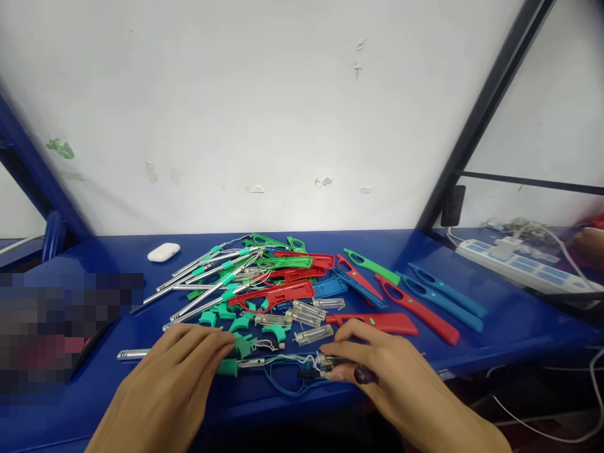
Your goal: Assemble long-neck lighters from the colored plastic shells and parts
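Observation:
Near the table's front edge, my left hand (177, 368) is closed, its fingertips on a green plastic lighter trigger (245, 345). Below them a metal lighter tube (132, 354) with a green collar (227, 367) runs under the hand. My right hand (377, 358) pinches a clear lighter fuel tank (324, 360), partly hidden by the fingers. White wires (295, 358) run between the tube and the tank. A blue lighter shell half (287, 384) lies under these parts. A dark rounded end (365, 375) shows between the right fingers; its kind is unclear.
Behind my hands lie several metal tubes (202, 296), red shell halves (278, 294), loose clear tanks (314, 335) and green triggers. Red, green and blue shells (443, 302) lie to the right. A white earbud case (163, 252) and a power strip (523, 264) are farther back.

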A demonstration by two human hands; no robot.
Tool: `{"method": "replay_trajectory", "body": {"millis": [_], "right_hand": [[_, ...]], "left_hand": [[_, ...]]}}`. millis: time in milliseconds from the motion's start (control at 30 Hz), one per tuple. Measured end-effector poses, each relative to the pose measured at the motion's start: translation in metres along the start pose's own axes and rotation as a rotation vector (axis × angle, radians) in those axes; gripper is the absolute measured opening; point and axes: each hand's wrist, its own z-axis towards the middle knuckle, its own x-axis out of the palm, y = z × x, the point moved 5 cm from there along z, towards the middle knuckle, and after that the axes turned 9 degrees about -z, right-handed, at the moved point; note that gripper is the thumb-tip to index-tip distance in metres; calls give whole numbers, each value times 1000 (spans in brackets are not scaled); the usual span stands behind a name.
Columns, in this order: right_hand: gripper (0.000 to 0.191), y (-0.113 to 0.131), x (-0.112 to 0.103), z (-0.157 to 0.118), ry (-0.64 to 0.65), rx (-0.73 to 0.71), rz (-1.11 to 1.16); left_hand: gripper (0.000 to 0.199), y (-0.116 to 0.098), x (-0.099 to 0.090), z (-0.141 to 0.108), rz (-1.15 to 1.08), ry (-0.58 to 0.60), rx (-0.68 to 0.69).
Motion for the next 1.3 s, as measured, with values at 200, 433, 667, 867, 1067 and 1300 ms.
{"method": "replay_trajectory", "body": {"millis": [200, 433, 667, 867, 1067, 1300], "right_hand": [[53, 0, -1, 4, 41, 23, 83], [68, -5, 3, 1, 57, -11, 70], [58, 1, 11, -2, -5, -30, -9], [60, 13, 5, -1, -110, -87, -77], [57, -10, -2, -9, -251, -37, -140], [32, -23, -17, -13, -316, 71, -45]], "left_hand": [[48, -4, 7, 4, 82, 23, -23], [34, -8, 15, -1, 79, 61, -24], [27, -47, 24, 20, -193, -5, 94], [26, -56, 36, 25, -291, 17, 102], [32, -49, 40, 19, -256, 0, 82], [29, -54, 36, 25, -89, -50, 139]]}}
